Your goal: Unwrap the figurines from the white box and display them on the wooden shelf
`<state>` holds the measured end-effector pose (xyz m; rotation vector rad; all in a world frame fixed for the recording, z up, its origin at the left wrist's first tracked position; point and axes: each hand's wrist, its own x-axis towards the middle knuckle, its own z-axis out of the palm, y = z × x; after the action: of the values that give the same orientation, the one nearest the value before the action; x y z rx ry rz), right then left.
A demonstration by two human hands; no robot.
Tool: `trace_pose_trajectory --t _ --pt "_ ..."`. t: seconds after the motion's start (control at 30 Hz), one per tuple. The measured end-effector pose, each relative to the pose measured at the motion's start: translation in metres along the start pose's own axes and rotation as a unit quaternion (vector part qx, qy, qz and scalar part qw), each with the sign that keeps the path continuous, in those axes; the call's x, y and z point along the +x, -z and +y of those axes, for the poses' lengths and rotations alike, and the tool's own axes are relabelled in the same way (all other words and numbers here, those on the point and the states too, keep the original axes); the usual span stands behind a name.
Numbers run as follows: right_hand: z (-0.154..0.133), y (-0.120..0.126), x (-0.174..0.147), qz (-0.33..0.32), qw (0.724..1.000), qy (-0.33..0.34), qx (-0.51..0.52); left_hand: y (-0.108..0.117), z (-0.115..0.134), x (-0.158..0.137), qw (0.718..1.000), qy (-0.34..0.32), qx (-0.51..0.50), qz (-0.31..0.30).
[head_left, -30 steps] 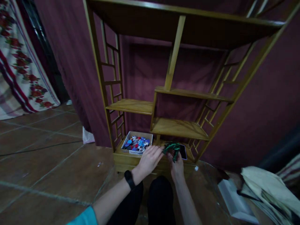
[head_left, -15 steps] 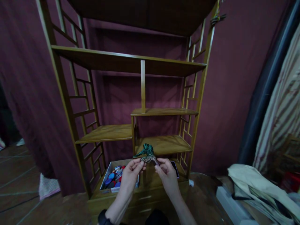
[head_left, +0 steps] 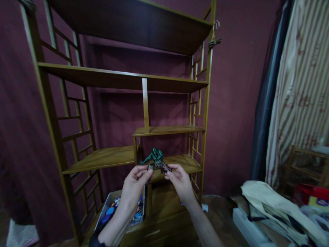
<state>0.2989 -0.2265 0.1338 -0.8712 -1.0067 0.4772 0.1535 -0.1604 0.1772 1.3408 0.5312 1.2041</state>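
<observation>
Both my hands hold a small figurine in front of the wooden shelf unit. Its upper part is shiny green, with one arm-like piece reaching out to the left; its lower part is brown and dark red. My left hand pinches the lower left side between thumb and fingers. On the opposite side, my right hand grips the reddish leg-like end. Below and behind my left forearm stands a white-rimmed box of small colourful pieces, including blue discs. My forearm covers part of this box.
The wooden shelf unit has stepped boards and lattice sides, against a dark red wall. A hanging ornament is on its right post. Pale cloth lies at right, near a striped curtain.
My hands have raised the figurine slightly, and it has turned so its green part stands more upright. My view has shifted up and to the right.
</observation>
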Motion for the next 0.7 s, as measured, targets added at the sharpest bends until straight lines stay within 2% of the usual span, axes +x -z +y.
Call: trace_pose_trajectory --t 0.27,0.53,0.7 --pt "-0.041 0.033 0.049 0.009 0.998 0.051 0.026 -0.048 0.03 0.044 0.99 -0.113 0.046 -0.075" --pt "-0.083 0.065 0.121 0.02 0.995 0.096 0.016 -0.104 0.057 0.103 0.971 -0.195 0.051 -0.129" --pt "-0.092 0.08 0.172 0.033 0.995 0.09 0.021 -0.135 0.06 0.149 0.967 -0.218 0.067 -0.114"
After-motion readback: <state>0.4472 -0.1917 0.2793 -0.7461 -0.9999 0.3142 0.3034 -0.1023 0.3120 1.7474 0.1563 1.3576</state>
